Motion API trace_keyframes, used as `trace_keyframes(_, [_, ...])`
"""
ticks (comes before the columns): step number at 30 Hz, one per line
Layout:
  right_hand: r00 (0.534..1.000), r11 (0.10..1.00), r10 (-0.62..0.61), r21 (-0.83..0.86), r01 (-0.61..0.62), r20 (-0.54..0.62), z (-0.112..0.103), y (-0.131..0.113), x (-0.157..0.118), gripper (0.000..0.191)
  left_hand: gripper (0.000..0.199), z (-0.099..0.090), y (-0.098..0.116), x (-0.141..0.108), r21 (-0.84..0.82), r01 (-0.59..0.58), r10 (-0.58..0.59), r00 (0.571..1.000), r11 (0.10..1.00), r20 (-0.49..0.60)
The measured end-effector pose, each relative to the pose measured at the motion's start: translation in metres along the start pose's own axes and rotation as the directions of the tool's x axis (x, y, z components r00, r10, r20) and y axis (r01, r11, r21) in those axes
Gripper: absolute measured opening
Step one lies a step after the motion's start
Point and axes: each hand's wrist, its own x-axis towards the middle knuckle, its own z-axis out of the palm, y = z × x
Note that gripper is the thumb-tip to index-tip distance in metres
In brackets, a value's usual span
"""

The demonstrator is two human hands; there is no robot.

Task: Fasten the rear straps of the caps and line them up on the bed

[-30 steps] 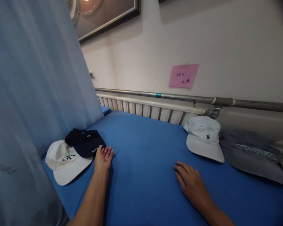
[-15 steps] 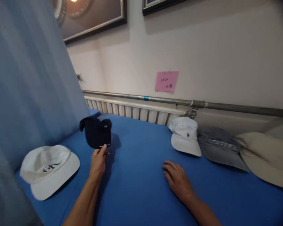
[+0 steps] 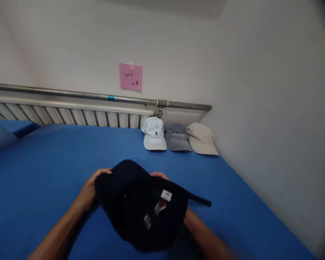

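Observation:
A dark navy baseball cap (image 3: 123, 173) is held up over the blue surface, its inside turned towards me. White labels and a red one show in its lining, and a strap sticks out to the right. My left hand (image 3: 90, 189) grips the brim at its left edge. Behind the crown is my right hand (image 3: 159, 175), with only some fingers showing above the cap's edge and the rest hidden. Beyond them stand a white cap (image 3: 154, 135) with a small dark logo, a grey cap (image 3: 178, 137) with pale lettering and a beige cap (image 3: 203, 139), side by side.
The blue-covered surface (image 3: 56, 159) reaches back to a white radiator (image 3: 89, 117) with a metal pipe (image 3: 78, 94) above it. A wall (image 3: 273, 126) closes off the right side. A pink note (image 3: 130, 77) is taped to the back wall.
The navy cap has come nearer and been turned over to show its inside. My right hand, previously on the surface, is now at the cap. The view has swung right; the white CK cap is out of sight.

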Motion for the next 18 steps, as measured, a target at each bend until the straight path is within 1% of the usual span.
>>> trace_keyframes(2, [0.993, 0.986, 0.059, 0.148, -0.074, 0.104, 0.011, -0.008, -0.002, 0.03, 0.033, -0.001, 0.001, 0.0, -0.07, 0.047, -0.053, 0.995, 0.996, -0.086])
trace_keyframes(3, [0.986, 0.976, 0.08, 0.188, -0.106, 0.144, 0.017, -0.01, -0.002, 0.03, 0.036, -0.002, 0.002, 0.0, -0.093, 0.071, -0.081, 0.99, 0.993, -0.114])
trace_keyframes(4, [0.983, 0.976, 0.085, 0.185, -0.115, 0.164, 0.021, -0.011, -0.002, 0.031, 0.038, -0.002, 0.003, 0.0, -0.105, 0.092, -0.106, 0.986, 0.99, -0.129])
trace_keyframes(6, [0.98, 0.992, 0.042, 0.108, -0.064, 0.193, 0.027, -0.011, 0.0, 0.032, 0.039, -0.003, 0.002, 0.001, -0.107, 0.124, -0.138, 0.982, 0.987, -0.129])
trace_keyframes(8, [0.975, 0.999, -0.033, 0.001, 0.033, 0.222, 0.026, -0.009, 0.001, 0.027, 0.038, -0.003, 0.0, 0.004, -0.101, 0.139, -0.153, 0.977, 0.985, -0.147])
trace_keyframes(9, [0.972, 0.996, -0.065, -0.041, 0.077, 0.226, 0.024, -0.008, 0.002, 0.023, 0.037, -0.003, -0.001, 0.005, -0.092, 0.14, -0.154, 0.974, 0.986, -0.169])
trace_keyframes(11, [0.976, 0.99, -0.11, -0.07, 0.125, 0.19, 0.019, -0.007, 0.002, 0.017, 0.035, -0.005, -0.002, 0.006, -0.06, 0.127, -0.137, 0.961, 0.99, -0.238])
trace_keyframes(13, [0.985, 0.987, -0.144, -0.053, 0.149, 0.093, 0.013, -0.007, 0.003, 0.017, 0.031, -0.007, 0.001, 0.005, 0.004, 0.085, -0.079, 0.94, 0.996, -0.333])
trace_keyframes(14, [0.987, 0.987, -0.157, -0.042, 0.158, 0.031, 0.01, -0.008, 0.002, 0.017, 0.029, -0.007, 0.004, 0.002, 0.057, 0.049, -0.024, 0.927, 0.997, -0.373])
trace_keyframes(15, [0.987, 0.987, -0.159, -0.033, 0.158, -0.027, 0.008, -0.008, 0.002, 0.016, 0.028, -0.007, 0.007, -0.001, 0.13, -0.01, 0.061, 0.916, 0.991, -0.397])
trace_keyframes(16, [0.986, 0.988, -0.151, -0.023, 0.15, -0.074, 0.007, -0.008, 0.002, 0.016, 0.027, -0.006, 0.01, -0.005, 0.219, -0.088, 0.17, 0.905, 0.972, -0.39])
trace_keyframes(17, [0.984, 0.99, -0.137, -0.009, 0.137, -0.111, 0.006, -0.008, 0.003, 0.015, 0.028, -0.004, 0.012, -0.009, 0.312, -0.18, 0.288, 0.894, 0.933, -0.344])
trace_keyframes(18, [0.984, 0.992, -0.122, 0.009, 0.124, -0.131, 0.007, -0.008, 0.003, 0.015, 0.029, -0.001, 0.013, -0.014, 0.392, -0.279, 0.395, 0.883, 0.877, -0.255])
